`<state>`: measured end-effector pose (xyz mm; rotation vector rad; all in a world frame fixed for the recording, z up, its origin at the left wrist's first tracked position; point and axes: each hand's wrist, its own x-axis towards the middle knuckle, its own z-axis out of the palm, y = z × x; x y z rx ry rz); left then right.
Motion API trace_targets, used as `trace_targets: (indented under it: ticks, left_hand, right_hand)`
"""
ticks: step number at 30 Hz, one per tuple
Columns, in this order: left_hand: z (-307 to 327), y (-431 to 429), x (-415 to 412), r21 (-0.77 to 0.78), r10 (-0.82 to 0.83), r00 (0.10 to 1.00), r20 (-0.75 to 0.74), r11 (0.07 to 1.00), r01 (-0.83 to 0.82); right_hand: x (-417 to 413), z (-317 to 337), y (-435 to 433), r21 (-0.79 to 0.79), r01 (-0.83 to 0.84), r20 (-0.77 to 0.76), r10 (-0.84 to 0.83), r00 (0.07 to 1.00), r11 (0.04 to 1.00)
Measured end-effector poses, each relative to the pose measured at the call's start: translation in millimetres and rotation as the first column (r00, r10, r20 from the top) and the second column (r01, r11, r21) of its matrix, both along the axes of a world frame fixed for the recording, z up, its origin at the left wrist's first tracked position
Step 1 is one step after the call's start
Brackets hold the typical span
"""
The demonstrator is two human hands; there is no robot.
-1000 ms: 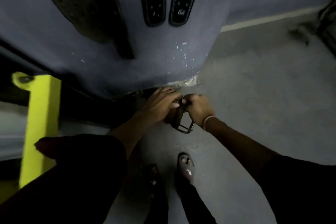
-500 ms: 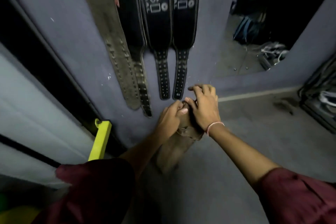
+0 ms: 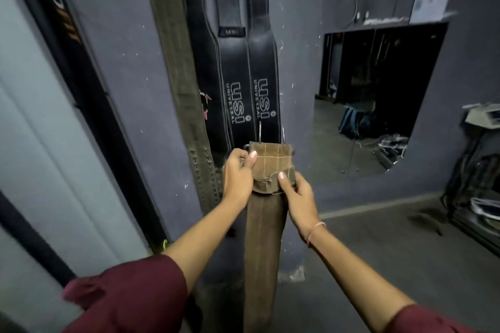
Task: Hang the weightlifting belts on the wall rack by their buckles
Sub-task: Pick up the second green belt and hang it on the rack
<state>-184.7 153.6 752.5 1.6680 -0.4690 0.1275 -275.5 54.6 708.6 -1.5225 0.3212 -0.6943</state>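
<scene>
One grey wall [image 3: 121, 62] fills most of the view; two black belts [image 3: 235, 76] and an olive belt [image 3: 184, 76] beside them hang flat against it. In front of their lower ends a brown belt [image 3: 263, 238] is held upright, its length dropping out of view below. The left hand [image 3: 238, 178] grips the left edge of its stitched top end, and the right hand [image 3: 300, 197] pinches the lower right corner. Thin metal [image 3: 260, 131] above, probably the buckle, is blurred.

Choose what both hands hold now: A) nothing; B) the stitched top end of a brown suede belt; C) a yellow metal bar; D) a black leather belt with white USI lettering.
B: the left hand and the right hand both grip the stitched top end of the brown suede belt, which hangs down between the forearms.
</scene>
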Motion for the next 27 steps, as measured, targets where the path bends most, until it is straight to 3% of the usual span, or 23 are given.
trace_targets:
  ticks: [4,6,9,11,14,21,27]
  left_hand:
    - [38.9,23.3,13.2,-0.108,-0.035,0.999,-0.036,0.994,0.031]
    - [57.9,36.7,17.9,-0.222,-0.132,0.987,-0.091,0.969,0.109]
    - [72.8,58.3,20.0,-0.464,-0.379,0.909,-0.172,0.846,0.264]
    - [69.1,68.4,17.2,-0.405,-0.421,0.9,-0.116,0.847,0.344]
    - [64.8,68.8,13.9,-0.215,-0.377,0.924,0.066,0.899,0.382]
    - [106.5,46.0,25.5,-0.336,-0.117,0.962,0.248,0.921,0.199]
    - [158.7,30.2,23.5,-0.42,0.025,0.957,0.291,0.901,0.104]
  right_hand:
    - [16.6,37.4,12.6,-0.017,-0.038,0.072,0.039,0.997,0.999]
    - [25.4,58.5,22.4,0.02,-0.005,0.126,0.002,0.992,1.0]
    - [36.0,85.7,33.5,0.012,0.035,0.17,-0.036,0.985,0.999]
    - [42.0,98.9,38.1,-0.001,0.043,0.189,-0.042,0.981,0.999]
    - [49.2,116.4,43.1,0.023,0.039,0.221,-0.043,0.974,0.999]
    - [58.5,158.1,36.5,-0.012,-0.001,0.304,0.005,0.953,1.0]
    - [53.9,179.3,20.7,-0.149,-0.168,0.316,0.208,0.926,0.974]
